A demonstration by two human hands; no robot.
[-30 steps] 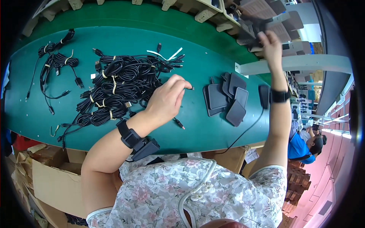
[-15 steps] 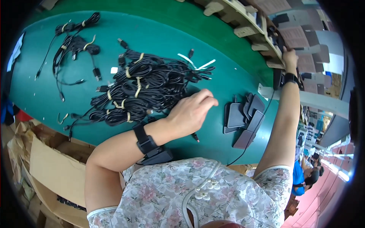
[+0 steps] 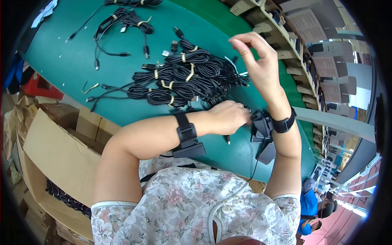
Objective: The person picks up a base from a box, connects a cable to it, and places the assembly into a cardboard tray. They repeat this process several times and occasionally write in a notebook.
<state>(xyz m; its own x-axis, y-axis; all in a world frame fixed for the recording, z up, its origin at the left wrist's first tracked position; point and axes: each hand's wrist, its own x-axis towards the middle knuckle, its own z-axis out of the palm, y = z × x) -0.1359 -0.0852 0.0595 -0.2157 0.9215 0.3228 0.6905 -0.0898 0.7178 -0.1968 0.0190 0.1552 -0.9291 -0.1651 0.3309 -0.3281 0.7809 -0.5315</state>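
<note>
A pile of black cables, bundled with pale ties, lies on the green table. My left hand is closed at the pile's near right edge, fingers curled; a dark piece shows beside its fingertips, but what it grips is hidden. My right hand is raised past the right end of the pile, its thumb and fingers curved and apart, with nothing visible held. A cable end with a reddish tip shows just beyond its thumb. Dark flat pieces lie partly hidden under my right forearm.
More black cables lie at the far left. A loose pale tie rests near the table's left edge. An open cardboard box stands at lower left. A shelf of cardboard holders runs along the right, with a grey bar nearby.
My right hand has come back from the shelf to above the table by the pile. My left hand has shifted right in the picture, and the whole view has turned.
</note>
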